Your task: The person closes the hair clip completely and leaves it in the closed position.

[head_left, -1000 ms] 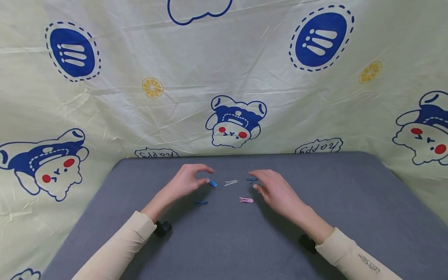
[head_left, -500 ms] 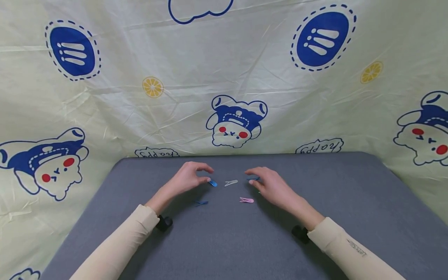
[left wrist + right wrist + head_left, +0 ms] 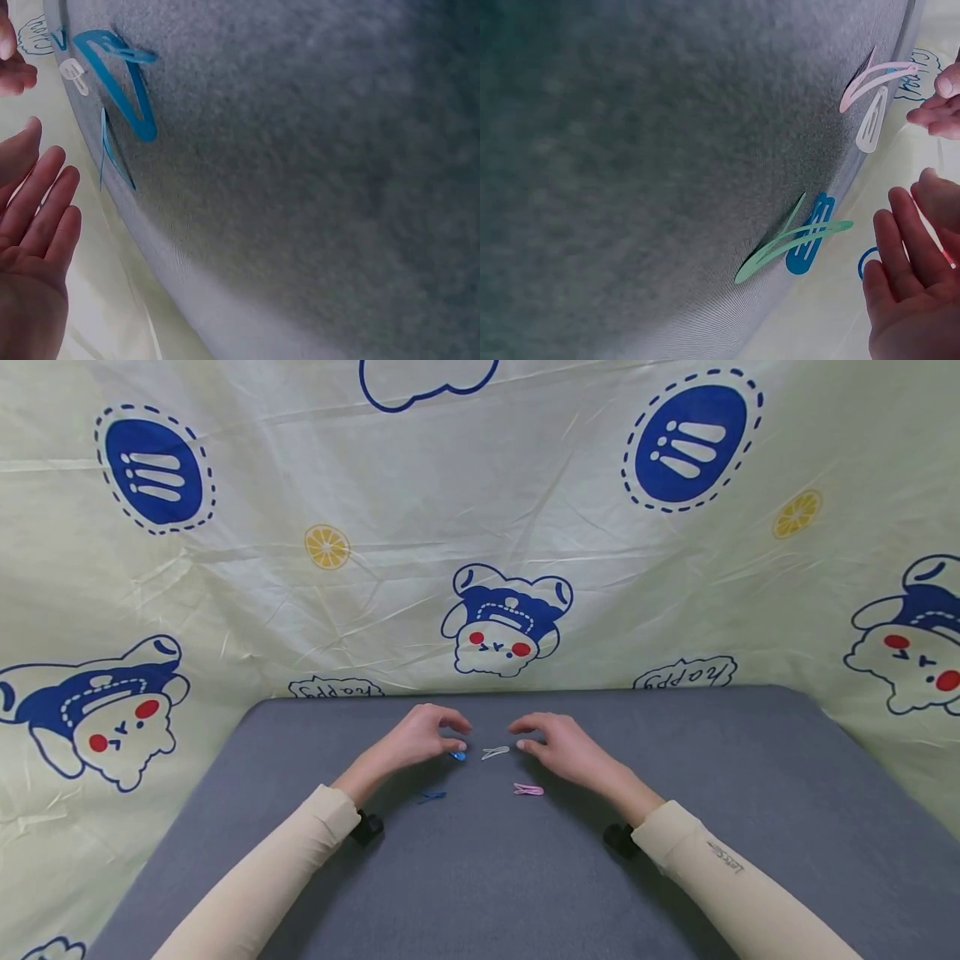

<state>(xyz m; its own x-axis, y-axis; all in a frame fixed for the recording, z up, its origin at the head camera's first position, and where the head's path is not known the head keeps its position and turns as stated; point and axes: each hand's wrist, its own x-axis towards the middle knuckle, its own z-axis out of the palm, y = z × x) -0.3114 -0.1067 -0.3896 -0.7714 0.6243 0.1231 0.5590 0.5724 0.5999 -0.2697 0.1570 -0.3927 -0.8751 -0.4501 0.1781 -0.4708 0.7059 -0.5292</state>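
My left hand [image 3: 420, 735] hovers over a bright blue hair clip [image 3: 458, 756], partly covering it, with relaxed fingers and nothing held. Opposite it, my right hand [image 3: 558, 747] hovers with thumb and fingers apart, just right of a white hair clip [image 3: 495, 752]. Nearer me lie a dark blue hair clip [image 3: 432, 795] on the left and a pink hair clip [image 3: 528, 790] on the right. In the right wrist view, a green hair clip [image 3: 769, 253] lies beside another blue hair clip [image 3: 799, 259]; the right hand hides both from the head view.
The clips lie on a grey cloth-covered table [image 3: 480, 885]. Behind it hangs a pale printed curtain [image 3: 405, 485] that meets the table's back edge. A black wrist camera [image 3: 367, 828] sits on the left wrist, another wrist camera [image 3: 621, 841] on the right.
Both hands have moved inward toward the white clip. The right hand now covers the blue clip that showed beneath it, and the left covers more of its bright blue one. The clips have stayed put.
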